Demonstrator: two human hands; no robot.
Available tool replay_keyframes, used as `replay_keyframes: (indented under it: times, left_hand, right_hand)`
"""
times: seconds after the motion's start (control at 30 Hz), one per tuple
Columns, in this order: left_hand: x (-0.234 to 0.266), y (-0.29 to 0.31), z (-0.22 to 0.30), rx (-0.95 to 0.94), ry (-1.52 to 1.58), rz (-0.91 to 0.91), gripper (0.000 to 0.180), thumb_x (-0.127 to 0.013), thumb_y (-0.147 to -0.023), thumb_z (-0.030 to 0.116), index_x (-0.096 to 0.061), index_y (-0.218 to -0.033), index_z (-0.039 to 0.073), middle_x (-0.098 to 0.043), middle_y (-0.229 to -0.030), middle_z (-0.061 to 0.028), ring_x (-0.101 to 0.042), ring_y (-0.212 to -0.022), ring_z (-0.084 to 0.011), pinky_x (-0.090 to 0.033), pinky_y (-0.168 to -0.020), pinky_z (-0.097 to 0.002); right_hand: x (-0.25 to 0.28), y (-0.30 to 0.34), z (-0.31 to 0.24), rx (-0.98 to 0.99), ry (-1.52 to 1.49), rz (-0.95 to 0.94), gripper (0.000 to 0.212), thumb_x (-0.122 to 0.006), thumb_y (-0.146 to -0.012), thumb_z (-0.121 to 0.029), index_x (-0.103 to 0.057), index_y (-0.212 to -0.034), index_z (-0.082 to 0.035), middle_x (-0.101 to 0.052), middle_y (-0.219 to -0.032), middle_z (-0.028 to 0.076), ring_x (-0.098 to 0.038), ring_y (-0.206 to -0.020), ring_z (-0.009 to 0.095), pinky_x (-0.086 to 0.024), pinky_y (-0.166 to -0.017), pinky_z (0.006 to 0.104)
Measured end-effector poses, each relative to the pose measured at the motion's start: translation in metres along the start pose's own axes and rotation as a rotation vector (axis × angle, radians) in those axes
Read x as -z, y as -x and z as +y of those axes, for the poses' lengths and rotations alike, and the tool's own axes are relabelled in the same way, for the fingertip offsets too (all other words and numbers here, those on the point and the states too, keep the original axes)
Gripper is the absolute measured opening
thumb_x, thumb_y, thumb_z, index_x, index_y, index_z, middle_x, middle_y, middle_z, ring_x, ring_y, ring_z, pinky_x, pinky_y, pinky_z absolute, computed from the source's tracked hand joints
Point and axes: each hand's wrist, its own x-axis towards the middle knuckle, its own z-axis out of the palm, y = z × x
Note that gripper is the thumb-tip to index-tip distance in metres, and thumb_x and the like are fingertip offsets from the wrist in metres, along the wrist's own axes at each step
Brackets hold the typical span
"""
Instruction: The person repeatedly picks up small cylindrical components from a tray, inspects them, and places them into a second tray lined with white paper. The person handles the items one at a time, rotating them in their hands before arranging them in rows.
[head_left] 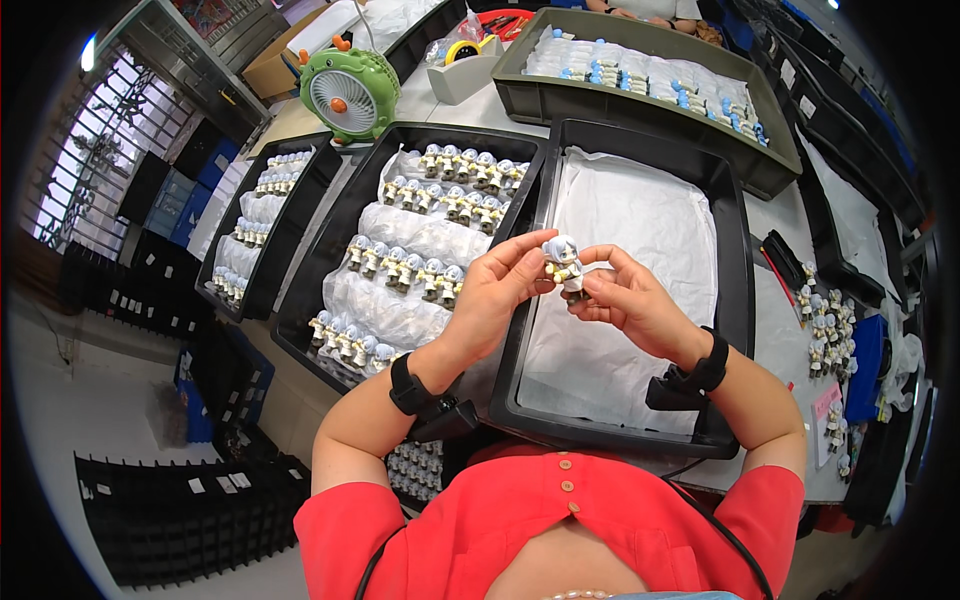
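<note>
The right hand [630, 290] grips with thumb and fingers drawn in on a small figurine [566, 268], holding it from its right side, mostly about the lower body and base. The left hand [507, 275] is closed on the same figurine from the other side, its fingertips up beside the head and its thumb across the front. Neither hand is nearer: both touch the figurine, which sits between them, to the right of the left hand and to the left of the right hand.

Its long axis runs mainly away from the wearer, the pale head at the far end and the dark base at the near end, with the head leaning a little to the left. Its front seems turned up toward the camera; the exact tilt is hard to tell.

Behind the figurine in this view lies a white sheet [640, 230] lining a black tray [738, 270], with the figurine just inside the tray's left wall. How high it is held cannot be told. Well to the left, a second black tray [325, 240] carries rows of similar figurines [470, 205]. On the table [780, 340], farther right, stands or lies a loose cluster [828, 325] of them.
</note>
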Motion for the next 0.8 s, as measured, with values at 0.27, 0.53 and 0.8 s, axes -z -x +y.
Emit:
replay_keyframes:
  times: [0.27,0.53,0.8]
  left_hand:
    - [-0.0044,0.0026,0.0019,-0.096,-0.133,-0.018,0.04,-0.055,-0.092,0.018,-0.046,-0.127,0.001,-0.058,-0.109,-0.0069,-0.057,-0.095,-0.0107,-0.049,-0.082,-0.0252]
    - [-0.002,0.0011,0.0028,-0.037,-0.153,0.009,0.038,-0.055,-0.091,0.017,-0.048,-0.126,0.003,-0.058,-0.11,-0.008,-0.06,-0.087,-0.0108,-0.049,-0.076,-0.0232]
    - [-0.0022,0.001,0.0012,-0.109,-0.191,-0.021,0.044,-0.06,-0.089,0.016,-0.046,-0.128,0.002,-0.051,-0.11,-0.0089,-0.061,-0.086,-0.0129,-0.05,-0.074,-0.0226]
  right_hand:
    - [-0.0018,0.0004,-0.0007,-0.009,-0.036,-0.008,0.036,-0.055,-0.092,-0.021,-0.041,-0.122,-0.008,-0.06,-0.099,0.007,-0.06,-0.092,0.014,-0.049,-0.082,0.0277]
    - [-0.002,0.0002,-0.0019,0.017,-0.045,0.015,0.037,-0.057,-0.091,-0.022,-0.042,-0.121,-0.005,-0.058,-0.108,0.011,-0.061,-0.092,0.017,-0.05,-0.082,0.0287]
    - [-0.0017,-0.0001,-0.0047,-0.044,-0.202,-0.04,0.039,-0.058,-0.09,-0.022,-0.042,-0.121,-0.006,-0.058,-0.107,0.009,-0.061,-0.093,0.017,-0.05,-0.084,0.0294]
